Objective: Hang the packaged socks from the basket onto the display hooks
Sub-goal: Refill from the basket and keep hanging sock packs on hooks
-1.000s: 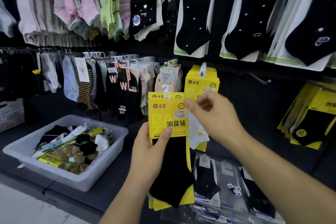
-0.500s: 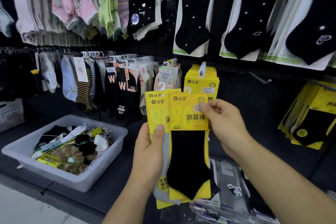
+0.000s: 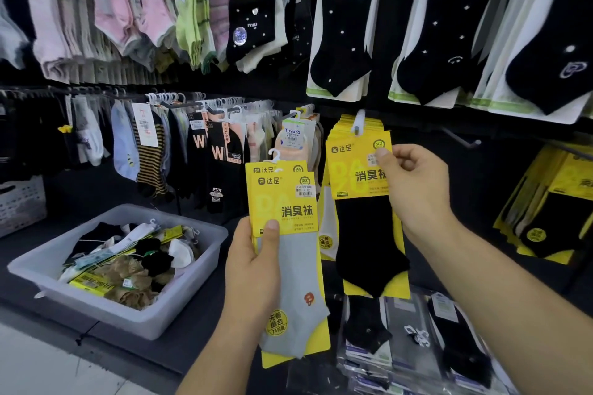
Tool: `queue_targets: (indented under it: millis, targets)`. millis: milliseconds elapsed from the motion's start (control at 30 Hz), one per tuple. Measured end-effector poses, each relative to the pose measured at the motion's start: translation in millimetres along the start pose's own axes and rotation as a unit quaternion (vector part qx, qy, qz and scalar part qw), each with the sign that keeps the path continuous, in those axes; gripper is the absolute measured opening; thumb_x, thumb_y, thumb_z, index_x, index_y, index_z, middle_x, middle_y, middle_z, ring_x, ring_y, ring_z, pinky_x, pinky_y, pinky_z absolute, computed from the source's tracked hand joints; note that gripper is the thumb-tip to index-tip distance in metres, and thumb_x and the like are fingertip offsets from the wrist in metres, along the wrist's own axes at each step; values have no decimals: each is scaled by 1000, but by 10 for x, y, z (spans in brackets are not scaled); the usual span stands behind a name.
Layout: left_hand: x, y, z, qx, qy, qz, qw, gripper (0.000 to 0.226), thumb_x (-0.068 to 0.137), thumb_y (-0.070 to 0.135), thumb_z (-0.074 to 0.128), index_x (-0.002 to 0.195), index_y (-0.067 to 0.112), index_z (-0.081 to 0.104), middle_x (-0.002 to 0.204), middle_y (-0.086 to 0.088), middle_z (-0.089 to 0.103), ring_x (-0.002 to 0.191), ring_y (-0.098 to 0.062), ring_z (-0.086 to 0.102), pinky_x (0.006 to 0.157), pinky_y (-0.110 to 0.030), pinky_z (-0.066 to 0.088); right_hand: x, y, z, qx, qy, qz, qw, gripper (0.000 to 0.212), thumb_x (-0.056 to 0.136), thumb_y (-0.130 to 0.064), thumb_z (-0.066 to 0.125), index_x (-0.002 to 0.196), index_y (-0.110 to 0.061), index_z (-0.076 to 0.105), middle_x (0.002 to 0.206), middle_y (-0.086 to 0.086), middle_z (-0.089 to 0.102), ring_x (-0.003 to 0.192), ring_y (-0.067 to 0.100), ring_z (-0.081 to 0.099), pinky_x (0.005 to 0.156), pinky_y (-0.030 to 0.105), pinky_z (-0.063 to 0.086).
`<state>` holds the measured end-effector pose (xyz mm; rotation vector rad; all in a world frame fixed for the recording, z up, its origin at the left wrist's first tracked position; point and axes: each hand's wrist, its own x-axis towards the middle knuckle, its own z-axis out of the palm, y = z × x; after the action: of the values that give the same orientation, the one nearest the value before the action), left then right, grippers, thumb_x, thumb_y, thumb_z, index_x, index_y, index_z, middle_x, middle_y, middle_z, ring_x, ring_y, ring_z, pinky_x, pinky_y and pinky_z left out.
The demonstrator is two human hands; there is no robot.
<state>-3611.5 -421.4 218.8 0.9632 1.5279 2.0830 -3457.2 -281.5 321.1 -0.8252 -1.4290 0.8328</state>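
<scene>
Grey sock pack (image 3: 290, 266): clasped by left grip (image 3: 253, 269), thumb across card. Black sock pack (image 3: 365, 218): pinched at card by right grip (image 3: 414, 183), held just below display hook (image 3: 357, 120). Basket (image 3: 154, 321): lower left

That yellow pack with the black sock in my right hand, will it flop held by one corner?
Probably not much: the black sock pack hangs flat from a corner pinch by the right hand, so its card seems stiff. Likely light: fingertips carry it.

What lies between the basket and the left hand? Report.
Only a bare strip of dark shelf, in the head view; the left hand grips yellow sock packs beside the basket.
</scene>
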Motion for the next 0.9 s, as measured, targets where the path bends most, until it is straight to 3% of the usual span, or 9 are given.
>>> queue_targets:
  millis: [133,367,567,667,800,900]
  targets:
    - [-3,13,-21,-7,-8,6,1000,18,108,39,55,97,43,68,105,15,79,95,-5,76,81,-36,57,-10,85,7,-52,0,-6,999,9,90,-31,74,87,-24,71,80,-2,73,73,10,68,70,31,57]
    - [-44,55,22,-14,-54,-2,998,15,105,43,56,99,46,69,110,13,79,101,-9,77,86,-40,61,-176,149,4,-69,32,14,997,20,88,-38,75,86,-25,61,83,-5,64,75,8,59,65,19,45]
    - [-86,96,90,-46,-76,-5,996,12,93,50,62,100,44,71,110,7,81,101,-16,78,88,-48,63,-447,6,138,-53,-151,42,986,25,86,-43,75,79,-20,68,84,7,73,72,15,65,67,34,54]
    - [-102,95,112,-58,-76,-1,995,13,90,50,66,99,43,71,108,5,81,99,-17,79,83,-44,64,-463,6,148,-63,-165,40,983,21,88,-32,76,85,-13,67,87,13,74,73,19,68,66,34,55]
    - [-99,83,118,-71,-73,-6,995,2,98,38,70,98,39,71,103,7,81,93,-11,79,68,-23,61,-367,-6,48,-1,-114,58,992,14,92,-24,72,91,-11,68,88,12,75,73,14,69,60,26,54]
    - [-95,53,125,-50,-83,-7,995,14,96,30,77,102,41,69,107,8,81,98,-11,79,72,-26,62,-316,-45,-11,28,-108,48,993,9,95,-20,69,90,-13,65,83,3,77,72,10,72,57,20,52]
